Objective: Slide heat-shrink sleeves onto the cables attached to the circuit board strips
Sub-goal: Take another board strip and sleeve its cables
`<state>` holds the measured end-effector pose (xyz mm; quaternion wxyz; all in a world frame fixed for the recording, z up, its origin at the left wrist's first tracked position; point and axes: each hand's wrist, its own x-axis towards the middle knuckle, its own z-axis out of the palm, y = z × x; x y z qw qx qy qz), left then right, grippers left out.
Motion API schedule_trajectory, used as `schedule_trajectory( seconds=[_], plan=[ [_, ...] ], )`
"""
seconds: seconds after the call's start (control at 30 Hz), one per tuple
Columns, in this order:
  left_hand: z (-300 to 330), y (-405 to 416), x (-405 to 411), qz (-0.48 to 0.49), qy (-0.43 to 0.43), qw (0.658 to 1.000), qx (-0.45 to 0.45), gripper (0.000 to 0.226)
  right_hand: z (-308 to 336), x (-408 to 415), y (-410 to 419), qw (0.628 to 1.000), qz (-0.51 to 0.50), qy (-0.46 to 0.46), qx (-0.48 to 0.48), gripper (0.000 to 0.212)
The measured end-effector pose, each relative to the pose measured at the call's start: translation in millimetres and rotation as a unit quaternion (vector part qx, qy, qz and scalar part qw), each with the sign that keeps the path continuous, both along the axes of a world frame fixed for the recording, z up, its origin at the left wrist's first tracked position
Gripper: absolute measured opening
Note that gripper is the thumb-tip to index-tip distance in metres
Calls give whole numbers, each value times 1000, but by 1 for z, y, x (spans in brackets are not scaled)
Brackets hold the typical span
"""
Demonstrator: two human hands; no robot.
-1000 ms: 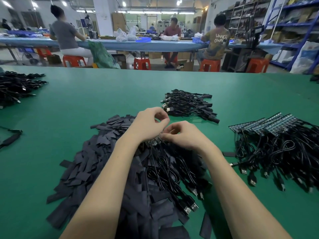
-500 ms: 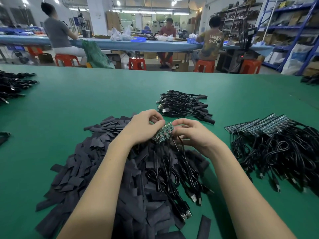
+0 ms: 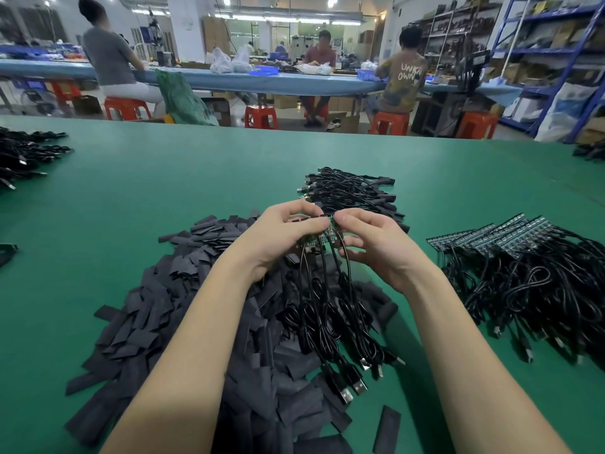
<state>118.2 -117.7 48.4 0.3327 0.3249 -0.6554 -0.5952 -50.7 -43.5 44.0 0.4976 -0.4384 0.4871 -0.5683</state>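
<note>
Left grip (image 3: 278, 237): we pinch the small green circuit board strip (image 3: 324, 235).
Right grip (image 3: 373, 244): we pinch its other end.
Below both: thin black cables (image 3: 327, 309) hang.

I see bright ceiling tube lamps (image 3: 294, 18) giving even light; the green matte bench (image 3: 163, 178) shows soft glare, edges bend, corners slightly blurred.
</note>
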Motion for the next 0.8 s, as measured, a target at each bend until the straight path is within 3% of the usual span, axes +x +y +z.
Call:
schedule_trajectory(
  seconds=[0.13,0.3,0.53,0.8],
  plan=[
    [-1,2,-2,-13,47,998,46,11,1,4,0,1000,-17,12,-19,8],
    [0,0,4,-67,68,991,96,24,0,8,0,997,24,-79,-6,20],
    [-4,-7,10,-95,92,983,130,9,-2,18,-9,986,16,-161,48,11],
    [-4,-5,12,-116,136,968,176,11,3,24,-7,969,5,-225,101,9]
  ],
)
